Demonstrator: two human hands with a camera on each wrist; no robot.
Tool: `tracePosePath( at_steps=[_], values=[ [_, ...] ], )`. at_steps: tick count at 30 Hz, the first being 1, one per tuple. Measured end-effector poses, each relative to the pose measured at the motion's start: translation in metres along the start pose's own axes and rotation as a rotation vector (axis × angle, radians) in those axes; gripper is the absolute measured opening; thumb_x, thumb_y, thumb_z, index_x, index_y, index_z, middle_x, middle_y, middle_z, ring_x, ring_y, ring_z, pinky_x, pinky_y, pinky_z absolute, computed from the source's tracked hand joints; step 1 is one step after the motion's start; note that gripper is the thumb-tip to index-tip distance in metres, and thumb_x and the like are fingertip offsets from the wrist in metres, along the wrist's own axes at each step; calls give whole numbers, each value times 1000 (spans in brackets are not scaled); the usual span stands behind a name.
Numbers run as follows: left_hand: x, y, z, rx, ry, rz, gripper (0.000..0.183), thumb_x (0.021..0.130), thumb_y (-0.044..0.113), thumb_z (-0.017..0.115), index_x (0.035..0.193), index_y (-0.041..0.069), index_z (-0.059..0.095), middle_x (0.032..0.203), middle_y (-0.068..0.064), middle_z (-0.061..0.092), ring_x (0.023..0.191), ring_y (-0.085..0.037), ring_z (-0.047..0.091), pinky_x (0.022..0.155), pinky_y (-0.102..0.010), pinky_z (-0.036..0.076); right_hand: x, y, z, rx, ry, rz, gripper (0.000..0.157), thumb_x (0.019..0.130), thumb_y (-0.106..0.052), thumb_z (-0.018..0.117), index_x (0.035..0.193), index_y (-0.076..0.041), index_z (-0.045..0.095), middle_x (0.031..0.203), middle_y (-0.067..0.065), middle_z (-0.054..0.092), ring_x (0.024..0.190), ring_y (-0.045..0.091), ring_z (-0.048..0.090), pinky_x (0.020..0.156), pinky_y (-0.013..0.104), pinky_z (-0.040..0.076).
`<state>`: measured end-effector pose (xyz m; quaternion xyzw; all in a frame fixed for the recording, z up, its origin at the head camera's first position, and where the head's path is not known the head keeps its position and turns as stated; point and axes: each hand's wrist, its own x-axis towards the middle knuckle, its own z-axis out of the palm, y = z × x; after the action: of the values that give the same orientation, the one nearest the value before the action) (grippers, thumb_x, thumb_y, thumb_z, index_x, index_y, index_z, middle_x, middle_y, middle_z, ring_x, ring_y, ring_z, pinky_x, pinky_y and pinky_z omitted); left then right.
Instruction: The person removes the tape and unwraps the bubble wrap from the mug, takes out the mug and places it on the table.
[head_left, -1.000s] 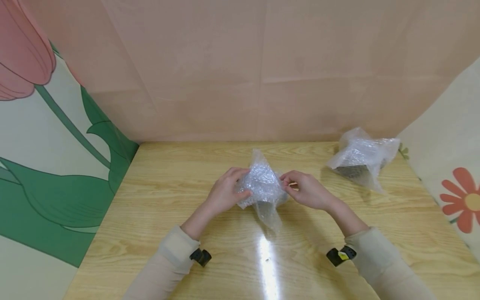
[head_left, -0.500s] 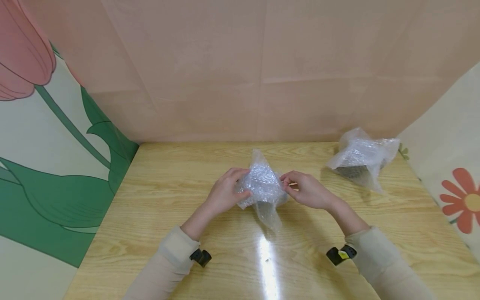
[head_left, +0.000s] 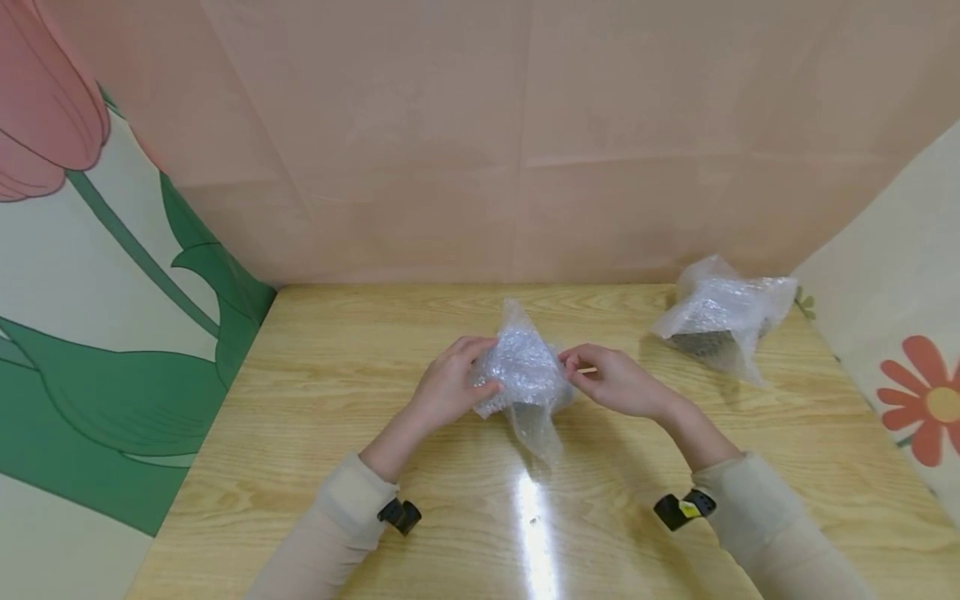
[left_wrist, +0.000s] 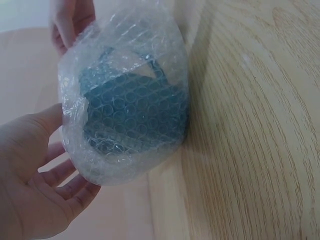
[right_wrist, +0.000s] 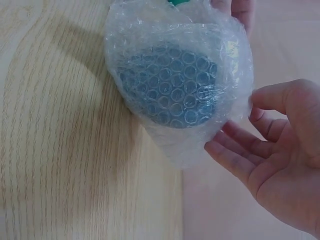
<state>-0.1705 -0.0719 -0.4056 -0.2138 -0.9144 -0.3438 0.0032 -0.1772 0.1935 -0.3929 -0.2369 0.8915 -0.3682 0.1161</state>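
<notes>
A bubble-wrapped bundle (head_left: 525, 367) sits on the table in front of me, with loose corners of clear wrap sticking up and toward me. Through the wrap in the left wrist view shows a dark bluish thing (left_wrist: 135, 112), its kind unclear. My left hand (head_left: 452, 379) holds the bundle's left side between thumb and fingers. At the right side my right hand (head_left: 615, 379) pinches the bubble wrap (right_wrist: 230, 107) with thumb and index finger. Its other fingers (right_wrist: 235, 155) lie against the wrap below, in the right wrist view.
A second bubble-wrapped bundle (head_left: 720, 312), dark inside, stands at the table's back right. The wooden table (head_left: 337, 333) ends at a pinkish backdrop (head_left: 405, 167). Printed side panels with a tulip (head_left: 45, 100) and a red flower (head_left: 930, 400) flank it.
</notes>
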Motion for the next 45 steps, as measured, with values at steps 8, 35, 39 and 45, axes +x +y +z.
tracePosePath(
  at_steps=[8, 35, 39, 45],
  values=[
    [-1, 0, 0, -4, 5, -5, 62, 79, 30, 72, 133, 14, 47, 136, -4, 47, 105, -20, 57, 86, -31, 51, -1, 2, 1, 48, 5, -31, 11, 95, -18, 52, 89, -9, 53, 123, 14, 57, 115, 29, 54, 91, 38, 49],
    [-5, -2, 1, 14, 43, 33, 58, 81, 32, 70, 130, 10, 49, 130, -2, 47, 102, -17, 55, 83, -24, 51, -4, 1, 10, 73, 71, -114, 43, 88, -12, 62, 128, -3, 48, 126, 15, 54, 111, 32, 55, 90, 45, 49],
    [-8, -1, 1, 36, 64, 50, 56, 81, 32, 69, 129, 10, 50, 129, -2, 48, 105, -18, 55, 87, -28, 50, -3, 0, 12, 58, 93, -116, 42, 86, -8, 64, 125, -1, 49, 122, 16, 56, 108, 33, 57, 88, 44, 51],
    [-11, 1, -2, 75, 101, 84, 51, 83, 30, 68, 126, 9, 53, 129, -6, 51, 114, -22, 53, 97, -37, 45, 0, 4, 16, 23, 133, -126, 39, 84, -7, 65, 120, -1, 52, 116, 16, 58, 104, 33, 59, 85, 43, 52]
  ],
)
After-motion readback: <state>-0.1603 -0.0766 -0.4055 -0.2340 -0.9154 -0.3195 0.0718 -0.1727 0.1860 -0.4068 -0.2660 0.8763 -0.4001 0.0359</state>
